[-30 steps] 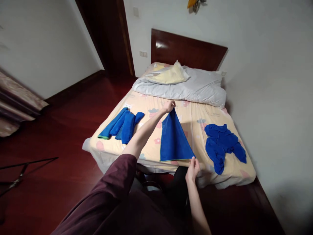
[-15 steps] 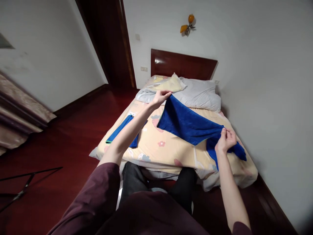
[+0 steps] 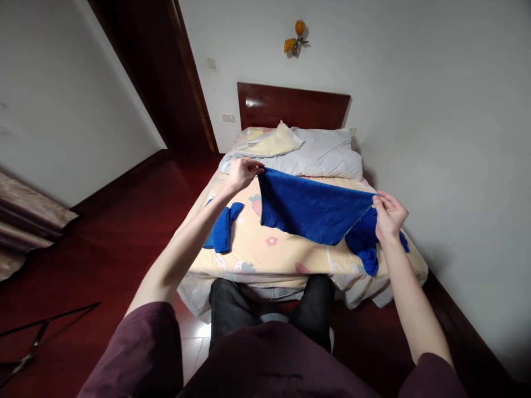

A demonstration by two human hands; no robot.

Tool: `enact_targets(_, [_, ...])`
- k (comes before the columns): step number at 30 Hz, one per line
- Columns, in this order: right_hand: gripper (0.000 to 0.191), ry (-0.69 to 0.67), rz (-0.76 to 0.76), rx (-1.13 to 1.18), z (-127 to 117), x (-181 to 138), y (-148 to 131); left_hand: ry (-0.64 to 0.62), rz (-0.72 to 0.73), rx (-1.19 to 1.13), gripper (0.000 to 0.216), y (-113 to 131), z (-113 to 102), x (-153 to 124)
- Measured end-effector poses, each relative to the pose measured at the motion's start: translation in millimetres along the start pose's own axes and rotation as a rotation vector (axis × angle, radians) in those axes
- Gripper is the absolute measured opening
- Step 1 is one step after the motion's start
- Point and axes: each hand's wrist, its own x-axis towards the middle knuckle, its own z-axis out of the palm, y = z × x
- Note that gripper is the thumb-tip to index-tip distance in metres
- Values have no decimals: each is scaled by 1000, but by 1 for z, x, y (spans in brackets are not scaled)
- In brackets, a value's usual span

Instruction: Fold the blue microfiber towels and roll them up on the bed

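I hold a blue towel [image 3: 311, 207] stretched in the air above the bed [image 3: 282, 254]. My left hand [image 3: 243, 172] pinches its left corner and my right hand [image 3: 388, 215] pinches its right corner. The towel hangs down between them in a sagging triangle. Folded blue towels [image 3: 222, 229] lie on the bed's left side, partly hidden by my left forearm. A crumpled heap of blue cloth [image 3: 367, 243] lies on the right side, below my right hand.
A grey duvet [image 3: 327, 157] and a yellow pillow [image 3: 271, 145] lie by the dark wooden headboard [image 3: 290, 105]. A white wall runs close along the bed's right. Red wooden floor and a dark doorway [image 3: 166, 83] are left. A thin black stand [image 3: 37, 331] lies bottom left.
The towel lay on the bed a second ago. Both hands have lifted it and pulled it out sideways; the right hand rose from the bed's near edge to the right.
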Motion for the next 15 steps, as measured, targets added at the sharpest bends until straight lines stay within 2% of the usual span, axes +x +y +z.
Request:
enact_targets(4, [48, -56, 36, -12, -11, -14, -7, -32, -51, -17, 38, 0, -10, -26])
enact_targets(8, [50, -124, 114, -17, -27, -28, -8, -99, -119, -178, 51, 0, -21, -59])
enact_targets(15, [47, -237, 328, -37, -39, -50, -1, -208, -423, -393, 63, -16, -28, -109])
